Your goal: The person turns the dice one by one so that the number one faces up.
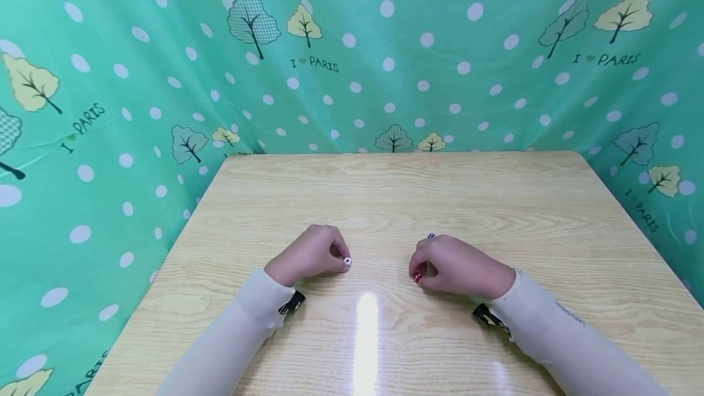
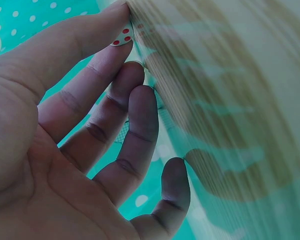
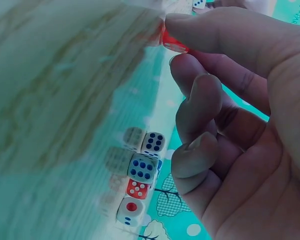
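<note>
Thumb and forefinger of my left hand [image 1: 313, 253] pinch a small white die [image 1: 348, 261] at the tabletop. In the left wrist view, red pips show on that die [image 2: 124, 38], and the other fingers are bent loosely. My right hand [image 1: 456, 266] stands to the right, across a gap, and pinches a red die [image 1: 417, 277] between thumb and forefinger. The right wrist view shows this red die [image 3: 174, 42] low against the table, partly hidden by the thumb.
Several dice stand close together beyond my right hand: white ones [image 3: 153, 144] with blue pips, a red one [image 3: 138, 188] and a white one [image 3: 130, 212] with a red pip. The head view mostly hides them. A green dotted curtain [image 1: 385, 47] surrounds the wooden table [image 1: 385, 188].
</note>
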A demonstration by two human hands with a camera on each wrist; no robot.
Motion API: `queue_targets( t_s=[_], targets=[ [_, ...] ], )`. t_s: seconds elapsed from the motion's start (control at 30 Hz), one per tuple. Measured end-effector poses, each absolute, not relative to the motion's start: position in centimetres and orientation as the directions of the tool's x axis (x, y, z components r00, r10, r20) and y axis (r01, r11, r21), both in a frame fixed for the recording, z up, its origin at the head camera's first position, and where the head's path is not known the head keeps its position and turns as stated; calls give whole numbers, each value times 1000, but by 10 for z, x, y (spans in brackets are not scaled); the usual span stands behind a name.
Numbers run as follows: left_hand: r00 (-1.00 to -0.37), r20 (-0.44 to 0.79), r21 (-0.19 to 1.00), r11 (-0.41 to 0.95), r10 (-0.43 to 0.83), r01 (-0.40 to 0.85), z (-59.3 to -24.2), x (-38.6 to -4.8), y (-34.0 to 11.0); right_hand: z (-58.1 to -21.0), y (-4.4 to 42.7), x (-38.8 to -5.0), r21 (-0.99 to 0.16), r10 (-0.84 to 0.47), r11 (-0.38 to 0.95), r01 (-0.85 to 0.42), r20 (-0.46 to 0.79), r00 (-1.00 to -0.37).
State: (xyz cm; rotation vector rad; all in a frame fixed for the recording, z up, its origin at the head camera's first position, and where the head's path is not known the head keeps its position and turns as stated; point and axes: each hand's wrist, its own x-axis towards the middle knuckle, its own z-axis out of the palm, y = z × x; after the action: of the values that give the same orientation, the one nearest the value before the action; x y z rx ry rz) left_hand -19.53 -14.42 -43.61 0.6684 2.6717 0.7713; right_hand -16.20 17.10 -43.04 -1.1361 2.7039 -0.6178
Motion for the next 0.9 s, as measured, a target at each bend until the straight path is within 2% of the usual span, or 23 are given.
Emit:
queue_targets(
  t_s=[0.9],
  targets=[
    [-854,-132,563,747,503,353,-433,-194,-143,-429,180,-168,-577,-700,580,-575,6,-714]
  ],
)
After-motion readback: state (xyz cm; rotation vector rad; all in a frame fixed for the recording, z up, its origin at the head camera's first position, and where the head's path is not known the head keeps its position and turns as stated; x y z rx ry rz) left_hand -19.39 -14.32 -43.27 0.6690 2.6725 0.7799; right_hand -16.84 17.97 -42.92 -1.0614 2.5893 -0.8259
